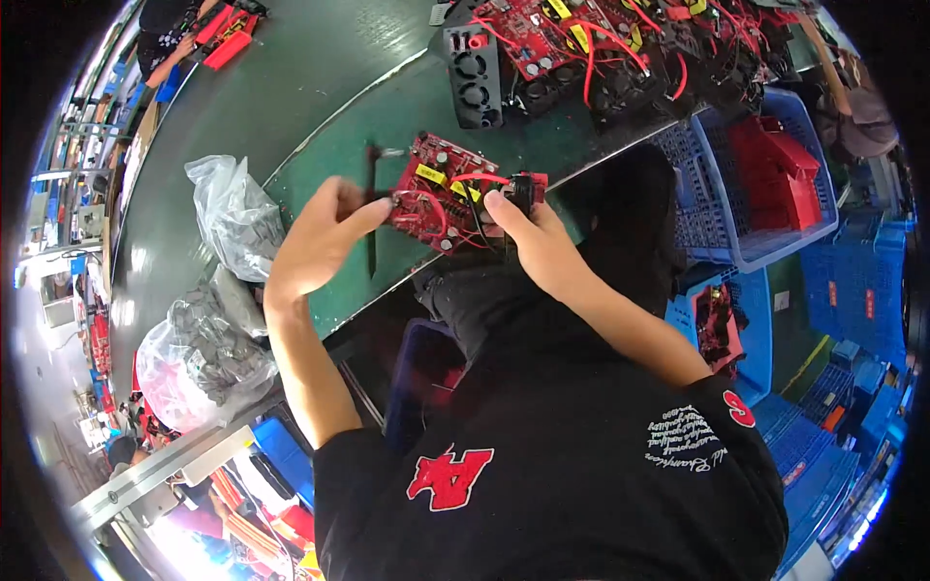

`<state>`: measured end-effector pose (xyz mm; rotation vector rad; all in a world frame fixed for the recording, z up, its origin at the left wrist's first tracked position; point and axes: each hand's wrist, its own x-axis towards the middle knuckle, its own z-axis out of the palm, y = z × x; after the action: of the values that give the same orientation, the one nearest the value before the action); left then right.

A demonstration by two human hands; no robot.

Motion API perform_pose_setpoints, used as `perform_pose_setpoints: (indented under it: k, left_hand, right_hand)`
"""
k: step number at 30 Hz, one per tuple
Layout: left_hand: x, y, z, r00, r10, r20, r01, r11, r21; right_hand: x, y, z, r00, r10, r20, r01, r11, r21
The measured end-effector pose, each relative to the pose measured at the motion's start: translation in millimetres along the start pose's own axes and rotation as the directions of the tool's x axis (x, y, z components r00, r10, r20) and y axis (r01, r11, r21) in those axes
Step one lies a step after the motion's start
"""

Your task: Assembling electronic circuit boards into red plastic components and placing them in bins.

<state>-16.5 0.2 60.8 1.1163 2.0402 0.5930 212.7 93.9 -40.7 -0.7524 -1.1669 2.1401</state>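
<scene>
Both my hands hold one red board above the green bench.

From the left: clear plastic bags of small grey metal parts (208,344) lie at the bench's near edge, well apart from my hands. My left hand (325,237) is closed on a thin black rod-like tool (371,208), thumb reaching onto the left edge of the red printed circuit board with yellow labels and red wires (436,194), which is raised just above the green work surface (387,116). My right hand (528,232) pinches the board's right end by the black component. I judge the board could twist and drop, since each grip is only at an edge, and the loose wires could snag. Both forearms angle up from below, wrists bent inward. Blue slotted plastic crates (717,208) stand to the right.
</scene>
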Motion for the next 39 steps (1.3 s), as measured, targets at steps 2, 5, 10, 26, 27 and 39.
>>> perform_pose_setpoints:
  k: [2, 5, 10, 26, 27, 39]
  left_hand:
    - [7.4, 3.4, 17.1, 0.995, 0.104, 0.006, -0.102, 0.979, -0.178]
    - [27.0, 1.4, 39.3, 0.970, 0.192, 0.153, -0.111, 0.899, -0.422]
    - [46.3, -3.1, 59.9, 0.965, 0.197, -0.171, -0.183, 0.979, 0.095]
    - [-24.3, 35.7, 91.7, 0.996, 0.080, -0.033, -0.081, 0.997, -0.010]
    - [-35.6, 66.9, 96.4, 0.999, -0.033, 0.044, 0.043, 0.964, -0.261]
    - [35.5, 223.3, 233.7, 0.764, 0.435, 0.476, -0.452, 0.888, -0.084]
  right_hand:
    - [-2.8, -1.1, 4.7, 1.000, -0.015, 0.020, 0.014, 1.000, 0.023]
    - [-7.5, 2.0, 5.7, 0.997, -0.012, -0.076, 0.011, 1.000, -0.015]
    - [-16.1, 12.2, 8.9, 0.979, -0.176, -0.105, 0.125, 0.919, -0.374]
    - [-43.4, 35.9, -29.4, 0.951, -0.289, 0.114, 0.264, 0.945, 0.193]
    - [-44.2, 32.9, -38.4, 0.949, -0.262, 0.175, 0.211, 0.941, 0.265]
    - [-147.1, -37.6, -257.8, 0.916, -0.397, -0.067, 0.380, 0.799, 0.467]
